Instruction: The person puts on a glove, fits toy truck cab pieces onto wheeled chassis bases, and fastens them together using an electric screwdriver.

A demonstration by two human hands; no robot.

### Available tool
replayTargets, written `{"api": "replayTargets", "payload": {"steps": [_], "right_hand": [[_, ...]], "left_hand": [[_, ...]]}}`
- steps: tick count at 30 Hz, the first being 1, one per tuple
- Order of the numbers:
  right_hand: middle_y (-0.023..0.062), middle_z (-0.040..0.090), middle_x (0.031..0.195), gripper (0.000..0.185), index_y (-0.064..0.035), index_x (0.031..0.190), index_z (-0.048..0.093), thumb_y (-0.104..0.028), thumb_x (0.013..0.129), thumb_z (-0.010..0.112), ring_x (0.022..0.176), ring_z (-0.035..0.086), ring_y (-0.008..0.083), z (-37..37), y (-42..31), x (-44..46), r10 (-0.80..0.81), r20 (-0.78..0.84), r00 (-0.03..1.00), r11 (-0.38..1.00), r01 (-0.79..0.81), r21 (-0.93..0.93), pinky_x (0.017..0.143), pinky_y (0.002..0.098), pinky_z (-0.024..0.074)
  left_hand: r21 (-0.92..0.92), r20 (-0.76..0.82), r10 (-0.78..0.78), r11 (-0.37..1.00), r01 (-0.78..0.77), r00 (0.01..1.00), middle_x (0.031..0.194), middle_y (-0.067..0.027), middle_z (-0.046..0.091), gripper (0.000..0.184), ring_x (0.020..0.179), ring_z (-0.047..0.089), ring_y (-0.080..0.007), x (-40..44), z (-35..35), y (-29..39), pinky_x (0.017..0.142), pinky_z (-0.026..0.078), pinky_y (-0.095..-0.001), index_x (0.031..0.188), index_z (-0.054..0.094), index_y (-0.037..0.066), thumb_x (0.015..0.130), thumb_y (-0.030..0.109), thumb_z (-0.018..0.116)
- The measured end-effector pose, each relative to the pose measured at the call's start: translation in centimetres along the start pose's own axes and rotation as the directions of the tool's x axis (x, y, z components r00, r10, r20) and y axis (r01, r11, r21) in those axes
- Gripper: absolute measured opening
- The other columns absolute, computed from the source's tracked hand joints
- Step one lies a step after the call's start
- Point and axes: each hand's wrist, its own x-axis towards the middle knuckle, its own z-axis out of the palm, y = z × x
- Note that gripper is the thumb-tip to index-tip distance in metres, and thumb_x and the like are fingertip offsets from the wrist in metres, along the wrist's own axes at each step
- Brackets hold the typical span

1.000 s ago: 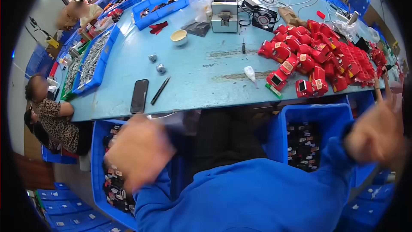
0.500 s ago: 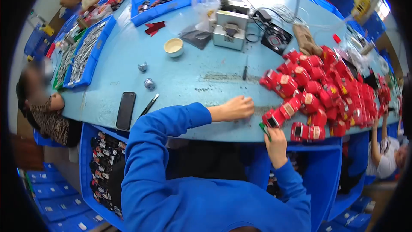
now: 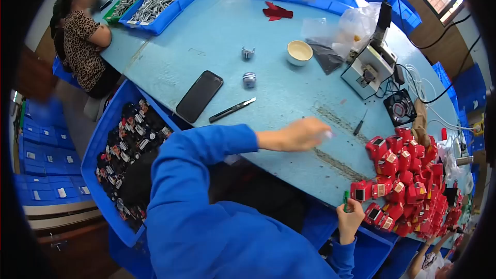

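Pinching right hand (image 3: 352,220): thumb and fingertips close on a small, narrow, bright green piece (image 3: 346,198) at the near edge of the pale-blue painted bench (image 3: 170,62).
Left hand (image 3: 301,134): blurred above the bench, fingers curled; its grip is closed on something whitish with a pink-tinged tip, apparently a small white plastic bottle (image 3: 327,135), mostly hidden by the hand.
Green piece: held upright, just beside the heap of glossy red plastic toy vehicle bodies (image 3: 413,186); whether it touches the nearest one cannot be told.
Just changed: a second earlier the green piece and the white bottle lie on the bench with both hands away; now each hand appears to have one, which suggests two-handed work is under way.
Mid-bench: a black smartphone (image 3: 200,96) lies beside a slim black pen-shaped tool (image 3: 232,110), with two small silver-grey parts (image 3: 249,79) and a round cream bowl (image 3: 299,53) beyond.
Near the heap: a thin black screwdriver (image 3: 359,124) lies apart from both hands.
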Motion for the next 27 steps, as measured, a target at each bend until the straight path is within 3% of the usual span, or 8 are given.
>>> {"api": "replayTargets", "payload": {"steps": [4, 6, 9, 11, 15, 19, 21, 27], "right_hand": [[0.0021, 0.057, 0.070, 0.020, 0.0038, 0.087, 0.062, 0.001, 0.068, 0.066, 0.064, 0.053, 0.0073, 1.6, -5.2, 3.1, 0.003, 0.221, 0.975, 0.929, -0.085, 0.361, 0.061, 0.0220, 0.0443], [0.0009, 0.057, 0.070, 0.018, 0.0028, 0.087, 0.062, -0.002, 0.070, 0.066, 0.065, 0.054, 0.0075, 4.7, -9.5, 6.6, -0.152, 0.287, 0.946, 0.871, -0.009, 0.491, 0.063, 0.0224, 0.0450], [0.0026, 0.062, 0.076, 0.019, 0.0021, 0.088, 0.064, -0.007, 0.072, 0.068, 0.071, 0.056, 0.0082, 11.4, -16.7, 11.9, -0.303, 0.323, 0.897, 0.821, 0.074, 0.566, 0.065, 0.0238, 0.0462], [0.0047, 0.063, 0.081, 0.020, 0.0040, 0.093, 0.062, -0.005, 0.075, 0.065, 0.075, 0.058, 0.0094, 15.0, -21.1, 14.6, -0.324, 0.426, 0.845, 0.707, -0.083, 0.702, 0.067, 0.0235, 0.0476], [0.0028, 0.062, 0.085, 0.016, -0.0001, 0.092, 0.061, -0.001, 0.076, 0.066, 0.075, 0.058, 0.0090, 16.9, -24.1, 19.2, -0.446, 0.419, 0.791, 0.591, -0.091, 0.801, 0.069, 0.0235, 0.0472], [0.0029, 0.064, 0.084, 0.021, -0.0001, 0.094, 0.062, -0.003, 0.074, 0.068, 0.073, 0.059, 0.0082, 16.4, -24.7, 29.1, -0.543, 0.200, 0.816, 0.617, 0.225, 0.754, 0.066, 0.0222, 0.0481], [0.0033, 0.065, 0.082, 0.018, 0.0004, 0.091, 0.063, -0.004, 0.074, 0.067, 0.071, 0.059, 0.0077, 15.3, -27.4, 34.2, -0.483, 0.152, 0.863, 0.639, 0.228, 0.734, 0.065, 0.0228, 0.0480], [0.0122, 0.068, 0.077, 0.026, 0.0007, 0.083, 0.067, -0.016, 0.063, 0.073, 0.069, 0.065, 0.0209, 17.7, -31.0, 48.9, -0.508, -0.103, 0.855, 0.816, 0.516, 0.262, 0.064, 0.0307, 0.0507]], "left_hand": [[0.042, -0.232, -0.329, 0.937, 0.347, 0.916, 0.106, -0.0077, 0.064, 0.033, 0.094, 0.061, -0.0213, -4.8, -11.1, -1.4, 0.076, 0.049, -0.0320, 0.114, 0.058, 0.007, 0.082, 0.013, 0.065], [0.069, -0.361, -0.391, 0.894, 0.442, 0.847, 0.104, -0.0144, 0.064, 0.030, 0.092, 0.062, -0.0245, -6.3, -15.2, -4.0, 0.072, 0.050, -0.0327, 0.109, 0.061, 0.002, 0.085, 0.019, 0.062], [0.016, -0.485, -0.422, 0.871, 0.491, 0.766, 0.098, -0.0120, 0.066, 0.032, 0.087, 0.063, -0.0203, -7.5, -18.1, -8.0, 0.070, 0.050, -0.0314, 0.110, 0.060, 0.001, 0.082, 0.016, 0.065], [-0.091, -0.527, -0.473, 0.858, 0.506, 0.706, 0.095, -0.0100, 0.067, 0.033, 0.084, 0.063, -0.0174, -7.1, -19.2, -10.0, 0.069, 0.049, -0.0298, 0.110, 0.060, 0.001, 0.081, 0.015, 0.066], [-0.190, -0.457, -0.559, 0.821, 0.538, 0.692, 0.094, -0.0083, 0.067, 0.033, 0.085, 0.062, -0.0125, -6.8, -21.2, -10.2, 0.067, 0.048, -0.0255, 0.109, 0.061, 0.000, 0.078, 0.012, 0.067], [-0.094, -0.425, -0.530, 0.832, 0.547, 0.733, 0.093, -0.0078, 0.067, 0.035, 0.087, 0.062, -0.0121, -2.4, -23.3, -11.9, 0.069, 0.049, -0.0266, 0.110, 0.060, -0.001, 0.077, 0.010, 0.068], [-0.073, -0.447, -0.449, 0.880, 0.469, 0.774, 0.093, -0.0098, 0.067, 0.036, 0.087, 0.063, -0.0161, 1.7, -23.7, -14.1, 0.072, 0.051, -0.0302, 0.107, 0.061, 0.000, 0.074, 0.012, 0.070], [-0.013, -0.504, -0.315, 0.934, 0.358, 0.804, 0.088, -0.0113, 0.069, 0.035, 0.082, 0.066, -0.0215, 14.3, -19.6, -28.8, 0.075, 0.052, -0.0326, 0.095, 0.065, 0.003, 0.066, 0.019, 0.073]]}}
